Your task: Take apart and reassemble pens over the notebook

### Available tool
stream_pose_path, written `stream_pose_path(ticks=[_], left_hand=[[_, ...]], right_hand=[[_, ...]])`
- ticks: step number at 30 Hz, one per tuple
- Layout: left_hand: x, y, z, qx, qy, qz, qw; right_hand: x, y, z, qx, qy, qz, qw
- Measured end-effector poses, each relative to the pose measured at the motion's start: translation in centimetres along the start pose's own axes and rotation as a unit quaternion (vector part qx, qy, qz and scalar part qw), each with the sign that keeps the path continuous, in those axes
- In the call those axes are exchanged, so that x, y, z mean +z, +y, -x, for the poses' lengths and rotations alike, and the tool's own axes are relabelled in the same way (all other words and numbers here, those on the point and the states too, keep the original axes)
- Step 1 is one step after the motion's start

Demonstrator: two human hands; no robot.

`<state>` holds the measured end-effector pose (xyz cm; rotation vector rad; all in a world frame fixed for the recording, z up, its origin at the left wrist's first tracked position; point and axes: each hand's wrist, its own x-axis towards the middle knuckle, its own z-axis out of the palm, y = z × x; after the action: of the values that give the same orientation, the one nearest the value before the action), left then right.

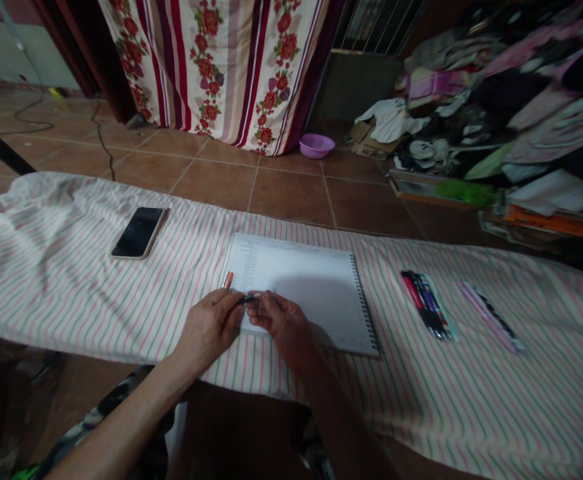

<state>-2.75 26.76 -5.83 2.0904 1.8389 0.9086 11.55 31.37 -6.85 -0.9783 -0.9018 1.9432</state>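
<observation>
Both hands meet over the lower left of a spiral notebook [316, 287], which lies on the striped cloth. My left hand [210, 330] is closed round a dark pen [247, 299] that points to the right. A copper-coloured stick-like piece [228, 279] shows above the left fingers; whether it belongs to the same pen I cannot tell. With fingertips pinched, my right hand [284, 325] grips the pen's pale right end. Faint writing runs along the page's left side and top. The right hand's shadow falls across the page.
A phone [139, 232] lies to the left on the striped cloth [191, 260]. Right of the notebook are a bundle of several pens [428, 305] and a pink and a black pen [491, 317]. Beyond are a purple basin [316, 145], a floral curtain [221, 73] and piled clothes [471, 100].
</observation>
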Motion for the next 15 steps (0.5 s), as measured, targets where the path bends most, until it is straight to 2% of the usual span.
stream_pose_path(ticks=[4,6,8,10,13,15], left_hand=[[-0.4,-0.5,0.1,-0.009,0.003,-0.018,1.0],[-0.8,-0.8,0.1,-0.018,0.001,-0.038,0.999],[-1.4,-1.2,0.2,-0.031,-0.001,-0.06,0.998],[-2.1,-1.7,0.3,-0.051,0.004,-0.076,0.996],[-3.0,-2.5,0.5,-0.09,0.017,-0.089,0.992],[-3.5,-3.0,0.7,-0.112,0.018,-0.096,0.989]], right_hand=[[0.1,-0.1,-0.6,-0.049,0.07,0.065,0.994],[0.1,-0.1,-1.0,-0.101,0.112,0.138,0.979],[0.1,-0.1,-1.3,-0.151,0.119,0.231,0.954],[0.3,-0.1,-1.5,-0.207,0.097,0.333,0.915],[0.9,0.0,-1.6,-0.288,0.037,0.467,0.835],[1.5,0.2,-1.6,-0.307,-0.005,0.526,0.793]])
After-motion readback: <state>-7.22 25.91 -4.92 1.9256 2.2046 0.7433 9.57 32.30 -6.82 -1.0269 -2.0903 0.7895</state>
